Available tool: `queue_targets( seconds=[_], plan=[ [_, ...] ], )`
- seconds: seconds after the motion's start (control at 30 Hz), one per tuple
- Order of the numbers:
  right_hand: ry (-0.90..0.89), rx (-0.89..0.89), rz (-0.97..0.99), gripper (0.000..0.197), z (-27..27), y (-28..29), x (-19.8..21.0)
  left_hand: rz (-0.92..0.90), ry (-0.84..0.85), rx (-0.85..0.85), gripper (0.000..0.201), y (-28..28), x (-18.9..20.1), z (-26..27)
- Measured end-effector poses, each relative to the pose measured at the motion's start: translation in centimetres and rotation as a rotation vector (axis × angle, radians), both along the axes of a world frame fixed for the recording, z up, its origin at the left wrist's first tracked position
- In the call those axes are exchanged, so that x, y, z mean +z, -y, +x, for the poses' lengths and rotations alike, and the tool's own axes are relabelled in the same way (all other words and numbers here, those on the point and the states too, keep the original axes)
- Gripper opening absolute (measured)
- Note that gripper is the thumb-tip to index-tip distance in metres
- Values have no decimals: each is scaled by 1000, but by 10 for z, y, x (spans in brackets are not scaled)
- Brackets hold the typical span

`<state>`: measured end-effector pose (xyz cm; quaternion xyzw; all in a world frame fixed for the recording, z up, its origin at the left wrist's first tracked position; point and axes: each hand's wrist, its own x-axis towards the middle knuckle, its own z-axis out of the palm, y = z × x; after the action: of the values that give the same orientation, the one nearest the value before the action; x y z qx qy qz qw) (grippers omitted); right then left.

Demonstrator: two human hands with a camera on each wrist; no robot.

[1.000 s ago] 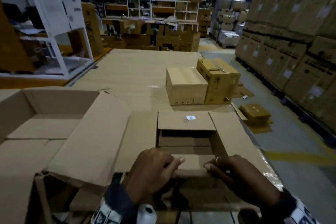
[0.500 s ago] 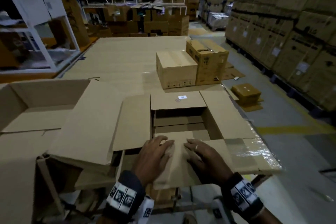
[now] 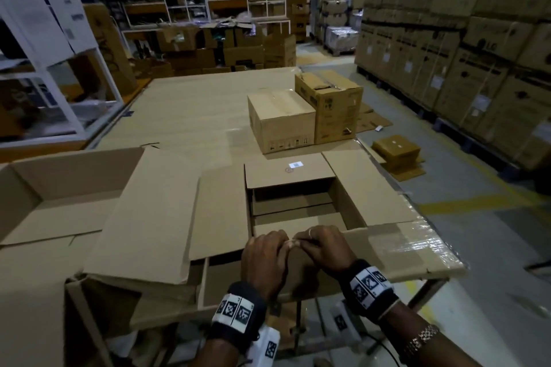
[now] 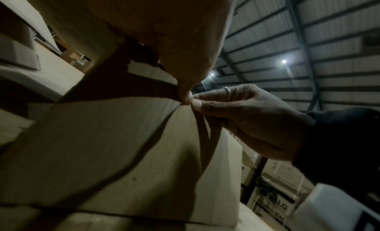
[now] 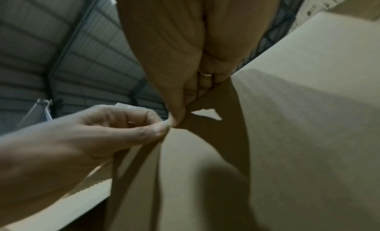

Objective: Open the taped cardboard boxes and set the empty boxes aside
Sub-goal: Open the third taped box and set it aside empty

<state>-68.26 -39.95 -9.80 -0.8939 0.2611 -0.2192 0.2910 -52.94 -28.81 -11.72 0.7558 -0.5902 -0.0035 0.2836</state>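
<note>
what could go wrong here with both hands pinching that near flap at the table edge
The left hand and right hand pinch the near flap at one small spot, so it may tear or slip free. The open box overhangs the table edge, so a hard pull could drag it off.

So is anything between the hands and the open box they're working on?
No. Both hands are already on it: the left hand and right hand grip the near flap of the open box, thumbs nearly touching. Nothing visible sits between them and the cardboard.
</note>
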Motion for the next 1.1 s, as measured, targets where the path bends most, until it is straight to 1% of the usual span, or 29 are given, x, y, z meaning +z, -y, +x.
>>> queue_targets(
  seconds=[0.07,0.17,0.27,0.37,0.5,0.53,0.6,0.67,0.77,0.83,0.87,0.93,0.97,1.03,1.07,1.1],
  plan=[
    [-23,14,18,22,-8,7,-2,40,30,-37,19,-3,3,1],
    [-58,-22,86,21,-34,24,2,149,167,-77,17,-9,9,15],
    [-45,-63,106,18,-61,34,7,167,207,-100,15,-13,13,26],
    [-24,-56,26,19,-67,36,7,123,197,-90,19,-12,12,25],
    [-4,-78,-37,28,-61,36,3,70,145,-85,20,-9,4,27],
    [5,-84,-32,28,-62,35,3,55,134,-100,20,-9,2,28],
    [3,-80,35,22,-66,36,4,41,117,-151,18,-10,-1,33],
    [-34,-76,91,17,-67,40,8,40,89,-228,18,-11,2,41],
    [-39,-110,118,16,-57,47,32,95,-53,-283,22,-4,20,55],
    [-13,-65,59,26,-44,49,61,123,-122,-284,33,7,39,63],
    [-16,-22,-11,29,-35,50,78,144,-119,-287,41,15,50,67],
    [-20,44,-163,25,-14,55,108,203,-77,-290,53,38,75,75],
    [-32,62,-206,22,-2,61,119,243,-47,-270,57,51,86,78],
    [-83,32,-221,22,25,78,132,383,41,-180,59,82,102,84],
    [-146,8,-205,22,37,89,132,469,83,-136,57,98,106,86],
    [-255,-2,-167,21,47,98,127,558,103,-115,53,109,107,86]
  ],
)
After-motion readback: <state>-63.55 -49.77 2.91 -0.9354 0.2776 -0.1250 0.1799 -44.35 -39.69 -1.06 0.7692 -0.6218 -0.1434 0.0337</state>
